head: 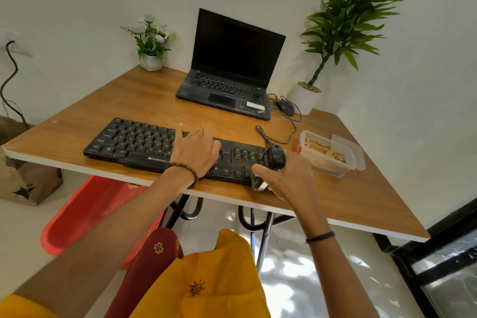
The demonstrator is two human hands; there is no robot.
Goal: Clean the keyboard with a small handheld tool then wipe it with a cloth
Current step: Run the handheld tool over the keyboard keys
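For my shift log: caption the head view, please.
Left hand rests on the keyboard while right hand holds a black tool at its right end.

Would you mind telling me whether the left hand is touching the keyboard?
Touching. The head view shows the left hand lying spread across the keyboard, palm down on its keys, with no gap visible.

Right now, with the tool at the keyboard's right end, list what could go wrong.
The keyboard sits near the front edge of the table; a hard stroke of the tool in the right hand might shove it off, though the left hand presses it down. A loose cable beside the tool could snag. Dust may land in the open box.
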